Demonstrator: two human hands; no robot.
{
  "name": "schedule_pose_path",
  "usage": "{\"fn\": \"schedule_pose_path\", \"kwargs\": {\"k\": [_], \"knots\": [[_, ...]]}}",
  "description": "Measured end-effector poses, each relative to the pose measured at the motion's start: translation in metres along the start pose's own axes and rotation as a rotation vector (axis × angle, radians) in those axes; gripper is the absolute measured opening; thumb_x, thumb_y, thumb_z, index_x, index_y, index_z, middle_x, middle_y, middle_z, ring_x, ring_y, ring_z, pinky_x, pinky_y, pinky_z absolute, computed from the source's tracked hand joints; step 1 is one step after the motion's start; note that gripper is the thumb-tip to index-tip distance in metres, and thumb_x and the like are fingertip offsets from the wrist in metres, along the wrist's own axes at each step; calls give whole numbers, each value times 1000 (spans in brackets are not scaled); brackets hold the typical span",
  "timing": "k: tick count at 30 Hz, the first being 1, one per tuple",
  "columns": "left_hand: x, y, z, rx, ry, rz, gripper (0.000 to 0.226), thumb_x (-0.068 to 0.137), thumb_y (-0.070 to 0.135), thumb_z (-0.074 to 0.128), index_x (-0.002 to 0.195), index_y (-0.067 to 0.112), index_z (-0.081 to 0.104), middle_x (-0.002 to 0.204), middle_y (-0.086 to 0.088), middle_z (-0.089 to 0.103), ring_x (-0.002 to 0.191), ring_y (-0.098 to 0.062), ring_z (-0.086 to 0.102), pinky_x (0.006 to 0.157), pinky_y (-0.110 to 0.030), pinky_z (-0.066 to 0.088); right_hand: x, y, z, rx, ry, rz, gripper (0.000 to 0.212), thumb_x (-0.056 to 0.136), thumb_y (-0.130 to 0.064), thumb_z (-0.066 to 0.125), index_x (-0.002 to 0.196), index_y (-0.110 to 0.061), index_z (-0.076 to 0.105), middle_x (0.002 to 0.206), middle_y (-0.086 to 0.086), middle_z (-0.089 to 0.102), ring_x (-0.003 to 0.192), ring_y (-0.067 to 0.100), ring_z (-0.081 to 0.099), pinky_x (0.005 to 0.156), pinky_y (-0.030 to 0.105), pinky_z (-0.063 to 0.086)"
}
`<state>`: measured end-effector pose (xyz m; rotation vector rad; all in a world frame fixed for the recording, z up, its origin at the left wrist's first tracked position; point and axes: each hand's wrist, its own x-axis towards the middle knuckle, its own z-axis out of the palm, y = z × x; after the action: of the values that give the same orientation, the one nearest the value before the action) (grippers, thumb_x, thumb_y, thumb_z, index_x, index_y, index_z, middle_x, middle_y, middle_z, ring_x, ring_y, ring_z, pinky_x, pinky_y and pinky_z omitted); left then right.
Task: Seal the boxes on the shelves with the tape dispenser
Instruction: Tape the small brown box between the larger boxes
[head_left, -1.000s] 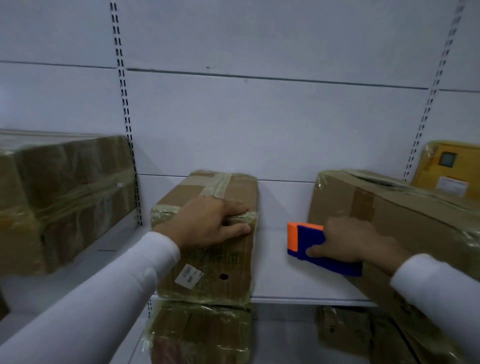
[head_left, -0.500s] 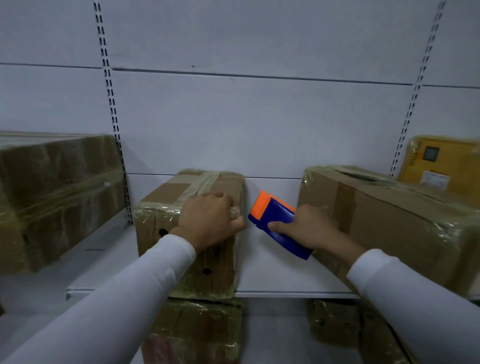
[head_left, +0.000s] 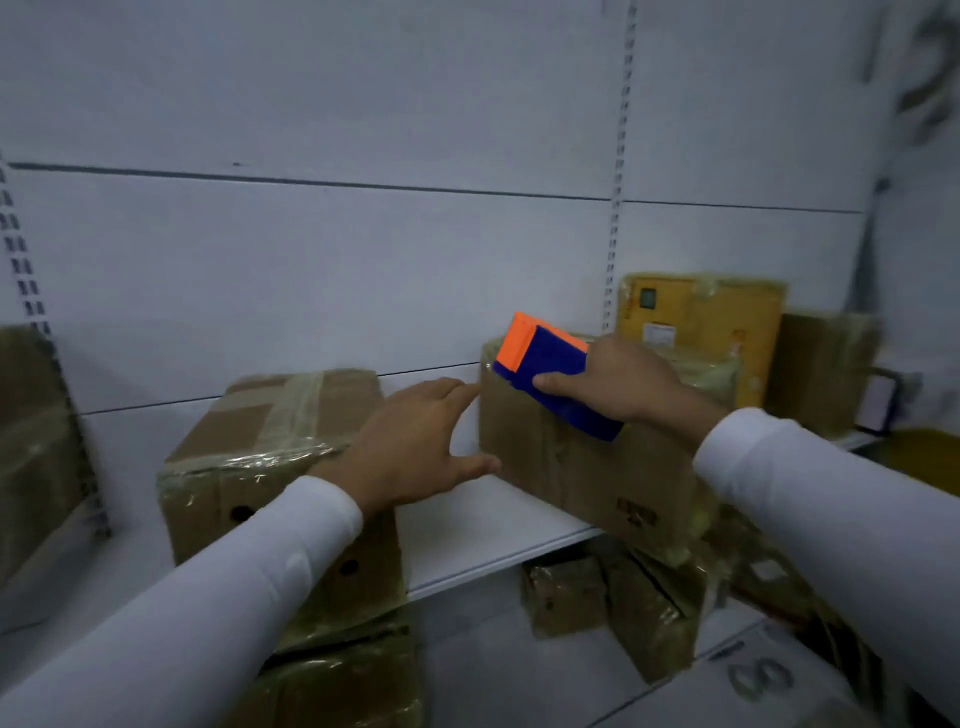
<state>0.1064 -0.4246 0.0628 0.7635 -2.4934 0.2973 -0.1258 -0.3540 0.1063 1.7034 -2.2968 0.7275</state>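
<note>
Two hands at the middle shelf (head_left: 483, 540). Right hand (head_left: 618, 384) grips the tape dispenser (head_left: 545, 371), fingers curled round its blue body, thumb underneath; orange end points up and left, held at the top front edge of the right-hand box (head_left: 582, 467), probably to start a strip along that edge. Whether tape is touching cardboard cannot be told. Left hand (head_left: 415, 441) is spread, fingers apart and straight, holding nothing; thumb and fingertips are at or just beside that box's left face, likely to brace it against the dispenser's push. Left-hand box (head_left: 270, 447) stands well apart from both hands, tape already crossing its top. More wrapped boxes sit behind and below. Judgement: sealing of the right-hand box not yet begun.
</note>
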Motion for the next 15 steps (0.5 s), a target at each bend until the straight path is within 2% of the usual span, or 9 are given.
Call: {"fn": "schedule_pose_path", "kwargs": {"k": [4,8,15], "knots": [[26,48,8,-204,13,149,78,80,62,60,143,25,35,143,0,45,126,-18,45,97,-31,40,-42,39,-52,-106,104,165,65,78,-77,58,56,-17,46,49,-1,47,40,14,44,42,25,25],[49,126,24,-347,-11,327,72,81,61,58,142,26,38,143,1,46,126,-18,46,98,-35,42,-101,96,-93,-149,166,349,65,76,-77,59,63,-14,50,57,2,54,48,16,53,46,29,34],[54,277,78,-472,-205,518,66,85,56,58,139,22,42,136,-2,50,121,-20,49,95,-36,46,-222,201,-115,-129,170,635,62,80,-72,60,60,-16,44,56,2,50,49,17,49,46,29,31]]}}
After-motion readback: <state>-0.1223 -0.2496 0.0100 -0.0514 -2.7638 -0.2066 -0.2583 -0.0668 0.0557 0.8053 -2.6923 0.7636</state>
